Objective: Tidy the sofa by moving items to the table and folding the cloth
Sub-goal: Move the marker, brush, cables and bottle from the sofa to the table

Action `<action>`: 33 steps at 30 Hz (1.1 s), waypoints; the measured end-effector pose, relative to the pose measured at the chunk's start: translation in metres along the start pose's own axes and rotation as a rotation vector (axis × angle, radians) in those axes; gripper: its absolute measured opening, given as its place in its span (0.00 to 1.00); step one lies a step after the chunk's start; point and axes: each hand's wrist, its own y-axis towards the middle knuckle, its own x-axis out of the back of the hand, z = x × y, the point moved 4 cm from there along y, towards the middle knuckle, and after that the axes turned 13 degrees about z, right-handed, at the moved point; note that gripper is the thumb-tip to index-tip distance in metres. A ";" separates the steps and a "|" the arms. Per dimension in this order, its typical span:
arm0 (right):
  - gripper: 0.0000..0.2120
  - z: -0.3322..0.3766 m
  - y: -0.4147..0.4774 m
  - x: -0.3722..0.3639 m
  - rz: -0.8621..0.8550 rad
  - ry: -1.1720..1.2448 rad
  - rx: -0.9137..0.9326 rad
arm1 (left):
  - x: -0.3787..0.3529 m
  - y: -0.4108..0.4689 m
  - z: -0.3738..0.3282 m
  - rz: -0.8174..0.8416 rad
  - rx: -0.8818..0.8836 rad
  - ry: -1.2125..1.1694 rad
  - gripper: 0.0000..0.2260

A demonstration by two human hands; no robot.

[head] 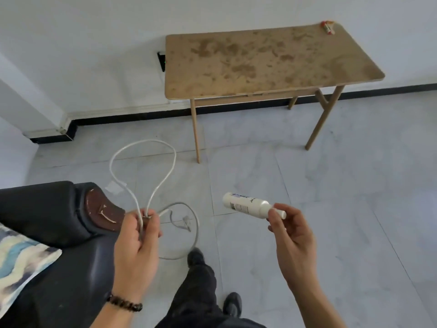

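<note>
My left hand (137, 242) grips a white cable (144, 147) that loops up in front of me and hangs down in a second loop toward the floor. My right hand (293, 235) pinches a white bottle (248, 205) by its cap end, the bottle lying sideways and pointing left. The dark sofa (54, 214) sits at the lower left, its worn brown armrest patch beside my left hand. A patterned blue and white cloth (21, 256) lies on the sofa seat. The stained wooden table (264, 60) stands ahead against the wall.
A small red and white item (327, 26) lies at the table's far right corner. Grey tiled floor (331, 185) stretches between me and the table. My dark trouser legs and shoes (201, 280) show below. A black wall outlet (161, 60) sits left of the table.
</note>
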 end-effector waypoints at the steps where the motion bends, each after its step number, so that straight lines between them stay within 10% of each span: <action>1: 0.03 -0.001 0.018 0.005 -0.006 0.003 -0.009 | -0.012 0.015 -0.002 0.008 0.001 0.003 0.08; 21: 0.03 0.076 0.398 0.194 -0.527 0.135 -0.044 | -0.324 0.468 -0.200 0.429 -0.205 -0.069 0.05; 33: 0.03 0.131 0.680 0.335 -0.376 0.167 -0.081 | -0.523 0.638 -0.318 0.391 -0.187 -0.047 0.12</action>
